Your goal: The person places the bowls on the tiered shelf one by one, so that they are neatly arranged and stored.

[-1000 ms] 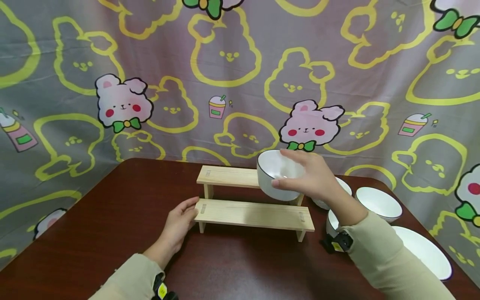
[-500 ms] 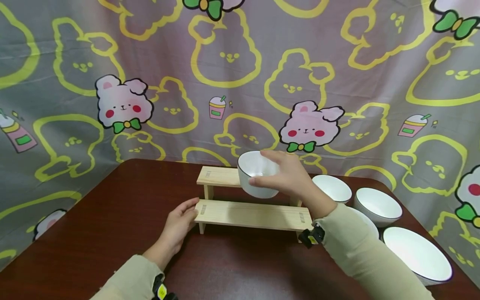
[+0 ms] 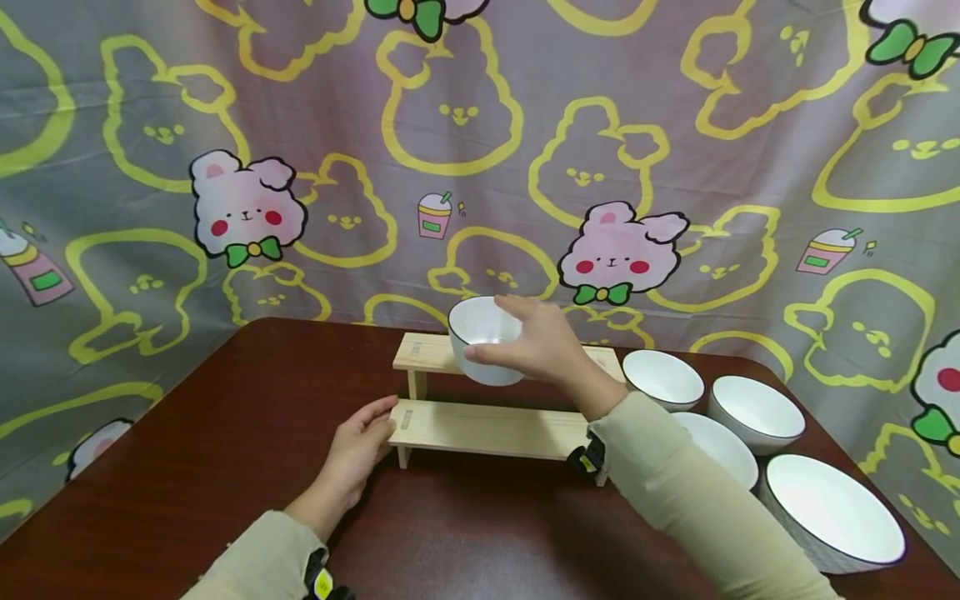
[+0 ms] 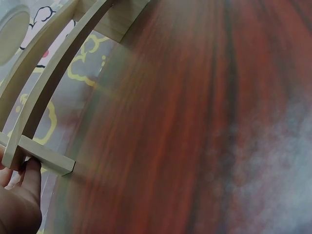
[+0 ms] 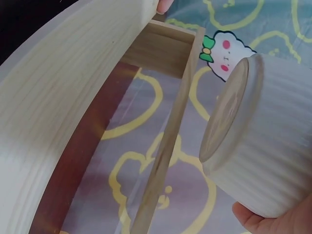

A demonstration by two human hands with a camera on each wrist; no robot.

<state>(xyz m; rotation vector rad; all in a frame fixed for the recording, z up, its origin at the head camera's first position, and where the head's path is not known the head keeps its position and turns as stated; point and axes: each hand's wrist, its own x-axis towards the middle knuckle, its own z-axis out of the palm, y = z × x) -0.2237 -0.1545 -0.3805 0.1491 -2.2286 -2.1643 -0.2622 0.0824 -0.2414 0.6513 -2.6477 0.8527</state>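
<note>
Held bowl: one white bowl (image 3: 480, 323) with a dark rim is being held mouth upward by the upper board (image 3: 423, 352), a gap being shown beneath it in the right wrist view.
Right-hand grip: one right hand (image 3: 536, 342) is being kept spread to the bowl's width, its thumb and fingers being pressed against the wall.
Left-hand grip: the left end of the lower board (image 3: 491, 430) is being pinched between the thumb and fingers of one left hand (image 3: 360, 450).
Rack: two pale boards are being carried on legs in one wooden rack (image 3: 450, 414), the upper being set behind the lower.
Bowls at right: four more, a far-left bowl (image 3: 663, 379), a far-right bowl (image 3: 756, 412), a near-left bowl (image 3: 716, 450) and a nearest bowl (image 3: 832, 512), are being borne by one dark red table (image 3: 187, 433).
Sleeves: two are being worn, a left sleeve (image 3: 258, 550) and a right sleeve (image 3: 697, 492).
Backdrop: one patterned cloth (image 3: 465, 83) is being hung behind.
</note>
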